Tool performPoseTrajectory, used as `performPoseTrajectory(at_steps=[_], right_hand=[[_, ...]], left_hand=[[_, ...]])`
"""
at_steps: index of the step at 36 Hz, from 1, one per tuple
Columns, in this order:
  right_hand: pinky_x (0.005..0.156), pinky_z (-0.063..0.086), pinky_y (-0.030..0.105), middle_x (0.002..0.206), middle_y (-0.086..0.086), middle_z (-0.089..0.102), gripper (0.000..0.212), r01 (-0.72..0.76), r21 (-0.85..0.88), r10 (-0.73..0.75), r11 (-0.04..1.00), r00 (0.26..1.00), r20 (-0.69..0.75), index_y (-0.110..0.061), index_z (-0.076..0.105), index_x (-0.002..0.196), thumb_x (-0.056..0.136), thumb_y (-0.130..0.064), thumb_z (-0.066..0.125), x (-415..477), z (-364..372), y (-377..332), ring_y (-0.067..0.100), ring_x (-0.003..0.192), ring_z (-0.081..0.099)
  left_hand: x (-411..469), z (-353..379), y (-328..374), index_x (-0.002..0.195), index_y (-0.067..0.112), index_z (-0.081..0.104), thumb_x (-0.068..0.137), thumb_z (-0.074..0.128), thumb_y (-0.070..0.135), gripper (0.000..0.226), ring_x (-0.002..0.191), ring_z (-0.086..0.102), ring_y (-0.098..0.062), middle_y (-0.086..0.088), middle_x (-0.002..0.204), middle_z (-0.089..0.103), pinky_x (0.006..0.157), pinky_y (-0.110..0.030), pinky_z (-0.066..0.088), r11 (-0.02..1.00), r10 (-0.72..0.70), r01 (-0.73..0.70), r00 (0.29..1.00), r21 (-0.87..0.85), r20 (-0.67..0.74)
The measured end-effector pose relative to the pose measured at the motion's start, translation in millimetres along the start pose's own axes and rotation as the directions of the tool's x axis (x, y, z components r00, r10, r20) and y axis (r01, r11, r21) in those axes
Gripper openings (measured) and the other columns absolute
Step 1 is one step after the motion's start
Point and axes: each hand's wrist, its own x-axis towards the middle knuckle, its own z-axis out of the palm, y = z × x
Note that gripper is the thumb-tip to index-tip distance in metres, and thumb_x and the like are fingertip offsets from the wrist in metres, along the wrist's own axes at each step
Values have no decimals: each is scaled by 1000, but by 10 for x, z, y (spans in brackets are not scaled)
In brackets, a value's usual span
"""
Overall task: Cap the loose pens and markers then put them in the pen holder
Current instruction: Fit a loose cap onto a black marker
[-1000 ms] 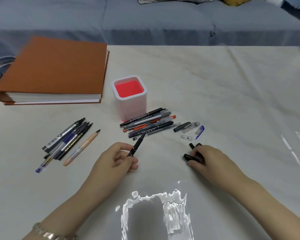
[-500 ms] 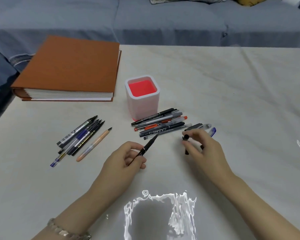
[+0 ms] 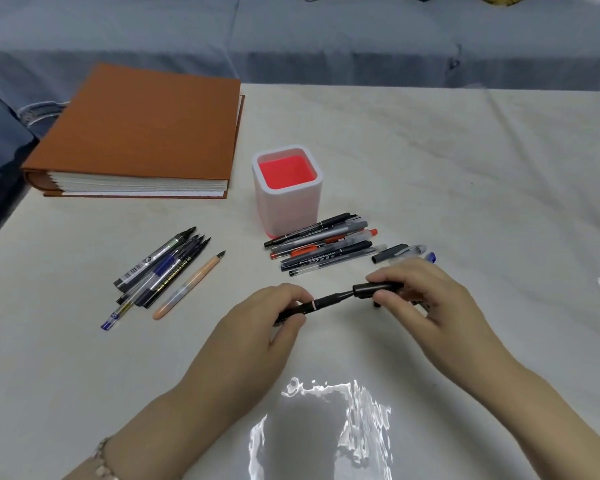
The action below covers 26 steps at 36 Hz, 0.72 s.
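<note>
black slim pen [image 3: 321, 303] is held just above the pale creased table [image 3: 465, 168], between our hands. our left hand [image 3: 257, 327] pinches its barrel; our right hand [image 3: 426, 299] grips the matte cylindrical cap [image 3: 378, 288], mouth over the tip end. square white pen holder [image 3: 286, 209], red inside, stands behind, just beside a pile of pens [image 3: 323, 247]. bare-tipped pens [image 3: 160, 271] lie left.

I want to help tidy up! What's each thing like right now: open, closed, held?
Pen: held by left hand, tip inside cap.
Cap: pinched by right hand, not fully on.
Holder: upright, no pens inside.
Book: closed, lying flat.
Left pens: lying loose, tips bare.
</note>
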Motion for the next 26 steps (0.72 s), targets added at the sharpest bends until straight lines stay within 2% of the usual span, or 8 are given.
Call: performPoseTrajectory(at_steps=[5,8,11,15,18,22,25,26], right_hand=[[74,37,5,96,-13,57,25,31,-47,-29,998,998,59,-39,56,101,79,-46,46,-45,24,-52,0,79,54],[73,39,6,85,-16,61,23,45,-14,-45,999,997,57,-36,59,99,79,-43,49,-70,65,-73,0,77,57],[71,39,5,78,-30,60,20,77,8,-77,997,996,50,-32,63,95,79,-38,52,-74,77,-71,-5,74,58],[69,39,5,73,-38,55,18,135,-19,-134,991,990,53,-31,63,95,81,-34,53,-79,92,-82,-10,73,55],[71,39,4,74,-30,56,16,193,-34,-191,981,980,55,-29,61,96,82,-29,54,-85,111,-114,-12,75,53],[72,38,2,83,-16,59,14,234,-50,-232,971,972,48,-27,61,94,83,-25,54,-90,121,-137,-12,77,52],[71,38,2,78,-9,65,13,271,-79,-266,959,962,69,-25,61,94,84,-23,53,-110,116,-128,-10,76,51],[70,38,3,78,-8,66,13,278,-88,-271,957,959,81,-25,61,94,84,-23,53,-117,124,-117,-9,76,52]], left_hand=[[12,25,18,99,35,58,91,47,26,16,91,50,-1,15,93,61,80,-17,40,992,103,-103,995,66,4],[38,59,19,96,31,62,84,45,32,21,86,48,1,12,87,64,78,-7,36,979,173,-173,985,107,14],[66,57,15,96,18,68,84,50,32,25,79,48,1,6,79,67,72,2,31,964,217,-219,976,153,33],[84,31,17,89,18,64,86,40,31,28,72,47,-9,8,66,59,66,-8,33,931,288,-296,955,214,72],[73,41,34,87,18,63,86,37,36,31,71,44,-11,11,65,49,65,-8,31,941,268,-279,960,193,85],[57,44,69,84,18,62,82,40,31,25,72,44,-11,9,61,47,60,-16,32,975,186,-199,974,98,131],[92,5,90,67,27,55,81,44,30,18,62,44,-6,13,56,51,56,-18,32,994,106,-105,971,-15,216],[109,3,83,62,30,50,85,46,27,24,60,44,-4,18,57,52,56,-18,32,996,85,-83,962,-19,258]])
